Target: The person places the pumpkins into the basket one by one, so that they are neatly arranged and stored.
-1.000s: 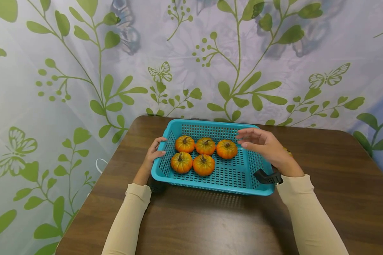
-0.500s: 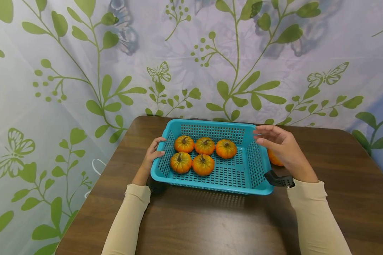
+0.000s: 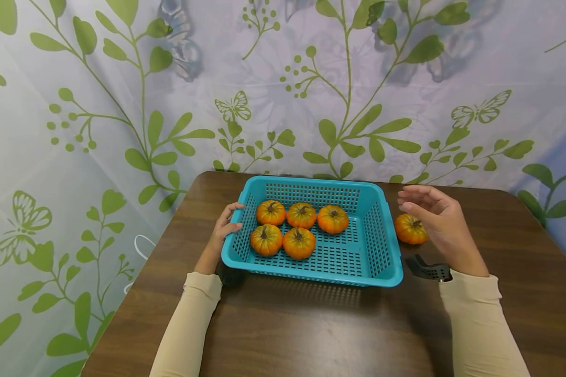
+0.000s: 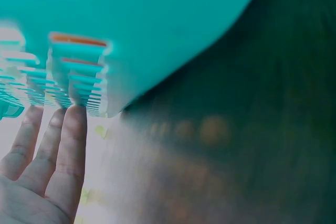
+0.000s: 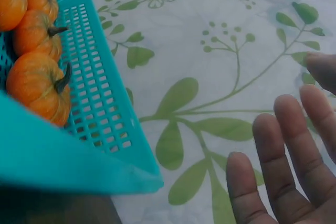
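A turquoise plastic basket (image 3: 311,277) with slotted walls holds several small orange pumpkins (image 3: 299,243). At its left end my left hand (image 3: 224,228) grips the rim, the thumb laid over it. In the left wrist view, fingers (image 4: 68,156) of that hand reach up against the slotted side wall. My right hand (image 3: 438,222) is to the right of the basket, fingers relaxed and holding nothing. Another small pumpkin (image 3: 409,229) sits on the table just outside the basket's right end, partly hidden behind the right hand.
The brown wooden table (image 3: 283,330) extends in front and to the right. Behind it hangs a pale cloth (image 3: 283,78) printed with green leaves and butterflies. A white cable (image 3: 143,246) loops beside the table's left edge.
My right hand has moved right, from over the basket's right end to outside it, uncovering the lone pumpkin. The left hand stays on the rim; the pumpkins in the basket keep their places.
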Available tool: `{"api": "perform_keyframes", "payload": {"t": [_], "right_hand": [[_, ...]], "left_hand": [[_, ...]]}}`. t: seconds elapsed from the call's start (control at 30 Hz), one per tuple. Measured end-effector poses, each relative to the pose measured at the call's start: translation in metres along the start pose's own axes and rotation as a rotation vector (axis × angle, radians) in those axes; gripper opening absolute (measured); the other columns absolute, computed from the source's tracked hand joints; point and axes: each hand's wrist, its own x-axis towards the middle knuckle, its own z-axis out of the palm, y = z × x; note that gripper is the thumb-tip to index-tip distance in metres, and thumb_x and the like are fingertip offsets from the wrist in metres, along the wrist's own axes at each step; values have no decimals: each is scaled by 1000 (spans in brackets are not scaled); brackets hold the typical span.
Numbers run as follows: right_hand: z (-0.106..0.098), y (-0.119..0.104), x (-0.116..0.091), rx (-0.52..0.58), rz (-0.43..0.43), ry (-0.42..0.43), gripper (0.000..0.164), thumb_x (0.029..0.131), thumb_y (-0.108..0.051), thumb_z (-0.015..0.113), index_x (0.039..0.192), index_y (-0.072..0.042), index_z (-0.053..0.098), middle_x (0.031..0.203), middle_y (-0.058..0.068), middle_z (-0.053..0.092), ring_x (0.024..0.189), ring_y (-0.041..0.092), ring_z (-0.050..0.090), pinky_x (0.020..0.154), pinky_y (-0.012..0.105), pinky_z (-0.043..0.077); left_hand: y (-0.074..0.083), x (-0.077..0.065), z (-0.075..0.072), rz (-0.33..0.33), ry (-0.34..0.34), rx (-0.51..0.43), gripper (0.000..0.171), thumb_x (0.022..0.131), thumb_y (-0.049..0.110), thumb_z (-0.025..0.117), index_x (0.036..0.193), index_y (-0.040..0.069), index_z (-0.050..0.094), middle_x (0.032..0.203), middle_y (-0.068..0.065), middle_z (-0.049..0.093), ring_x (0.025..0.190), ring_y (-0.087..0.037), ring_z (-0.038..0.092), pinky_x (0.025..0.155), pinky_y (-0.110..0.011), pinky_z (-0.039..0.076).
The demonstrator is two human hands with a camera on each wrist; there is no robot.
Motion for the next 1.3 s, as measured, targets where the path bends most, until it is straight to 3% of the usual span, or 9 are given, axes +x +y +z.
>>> {"api": "perform_keyframes", "payload": {"t": [0.2,0.33,0.53,0.77,0.87,1.07,1.2,1.3], "right_hand": [[-6,9,-3,76,-90,113,32,100,17,60,128,4,70,117,7,75,105,15,74,95,24,57],[-9,18,-7,45,-122,237,31,98,16,65,127,6,70,114,6,76,103,14,73,93,21,57],[-13,31,-11,-84,-124,449,36,93,14,73,129,6,72,116,4,76,104,15,70,89,16,55],[-24,51,-16,-331,-103,580,45,92,6,79,135,-7,74,128,-2,73,115,9,65,97,16,49],[-28,62,-19,-360,-78,639,47,93,3,80,138,-8,71,132,-2,72,120,9,62,104,19,48],[-34,79,-25,-423,8,686,54,95,-4,80,147,-10,65,141,-6,66,131,13,55,115,29,42],[-37,88,-27,-425,87,675,58,96,-5,79,151,-12,62,136,-14,62,132,12,51,117,32,40],[-39,93,-28,-424,115,668,59,96,-3,78,152,-11,60,131,-19,60,130,10,51,119,36,40]], "left_hand": [[1,0,0,1,8,-17,43,92,6,49,127,29,57,149,-36,45,120,-31,58,93,-30,56],[1,1,0,-3,4,-10,44,92,6,49,128,30,57,149,-39,44,120,-33,58,92,-30,56],[1,0,-1,-4,-7,-11,44,92,7,49,125,34,57,151,-45,37,123,-39,54,92,-29,55],[1,0,0,-3,-9,-13,45,91,7,49,125,34,57,150,-46,36,120,-35,56,92,-29,56],[0,0,0,-13,-1,-5,44,91,7,49,126,33,57,150,-45,38,119,-35,57,91,-29,56],[0,0,1,-4,9,-36,43,90,7,50,126,29,57,144,-30,50,117,-27,59,91,-30,56],[-1,0,0,20,4,-64,43,90,5,51,127,25,58,138,-15,56,114,-22,61,91,-29,56],[-2,1,-1,31,-8,-73,43,91,4,50,128,25,58,139,-14,56,116,-22,61,92,-29,56]]}}
